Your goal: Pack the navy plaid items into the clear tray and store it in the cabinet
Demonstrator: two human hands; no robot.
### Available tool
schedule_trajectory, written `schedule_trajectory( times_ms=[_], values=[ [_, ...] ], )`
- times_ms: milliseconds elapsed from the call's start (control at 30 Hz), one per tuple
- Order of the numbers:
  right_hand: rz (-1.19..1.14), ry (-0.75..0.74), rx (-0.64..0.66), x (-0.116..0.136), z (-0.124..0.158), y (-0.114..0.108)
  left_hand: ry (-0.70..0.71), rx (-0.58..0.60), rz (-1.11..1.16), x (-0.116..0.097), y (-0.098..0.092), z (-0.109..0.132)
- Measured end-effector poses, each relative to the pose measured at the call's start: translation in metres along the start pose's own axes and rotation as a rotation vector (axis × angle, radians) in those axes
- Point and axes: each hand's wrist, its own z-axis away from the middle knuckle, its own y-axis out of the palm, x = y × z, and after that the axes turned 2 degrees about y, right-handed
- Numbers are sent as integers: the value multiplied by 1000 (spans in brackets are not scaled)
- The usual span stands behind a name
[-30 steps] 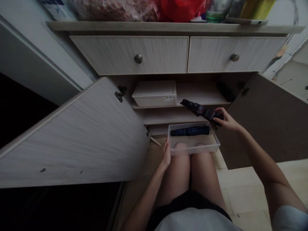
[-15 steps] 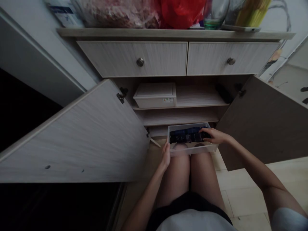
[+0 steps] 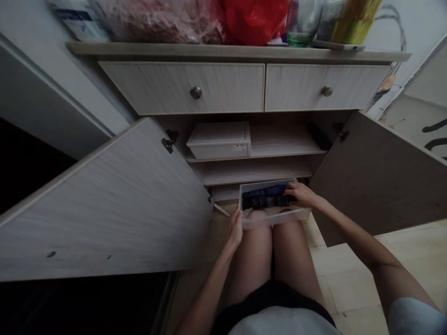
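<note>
A clear, open-topped plastic bin point(image 3: 275, 217) rests on my knees, tilted slightly. Its left end is gripped by my left hand point(image 3: 236, 228), with the fingers against the outer wall. Inside lie two long rolled or folded cloth-like bundles side by side: a dark blue checked bundle point(image 3: 265, 191) at the back and a black checked bundle point(image 3: 268, 201) in front. My right hand point(image 3: 301, 194) reaches over the bin's right end, fingers curled onto the right ends of the bundles. Its fingertips are partly hidden, and the exact kind of the bundles cannot be made out.
Before me stands a cabinet with its left door point(image 3: 115, 200) and right door point(image 3: 380, 181) swung wide. A white lidded box point(image 3: 220, 139) sits on the upper shelf point(image 3: 282, 142). Bags, including a red bag point(image 3: 256, 21), and a glass jar point(image 3: 303, 25) crowd the top.
The whole view has shifted slightly. My right hand's fingers have curled in more at the bundles' right ends. My left hand keeps its hold on the bin.
</note>
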Motion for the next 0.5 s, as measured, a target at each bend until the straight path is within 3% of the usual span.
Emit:
schedule_trajectory(
  times_ms=[133, 233, 367, 433, 500],
  values=[
    [-52, -52, -2, -5, -5, -3, -15, -10, -2, 0, 1, 0],
    [-163, -35, -136, -28, -16, -18, -67, -6, 20, 1, 2, 1],
    [-58, 396, -428, -88, -37, -43, -106, 8, 42, 1, 2, 3],
    [18, 646, -481, -123, -46, -53, -96, 6, 42, 1, 1, 3],
    [28, 799, -472, -154, -53, -60, -87, 8, 45, 2, 0, 2]
  ],
)
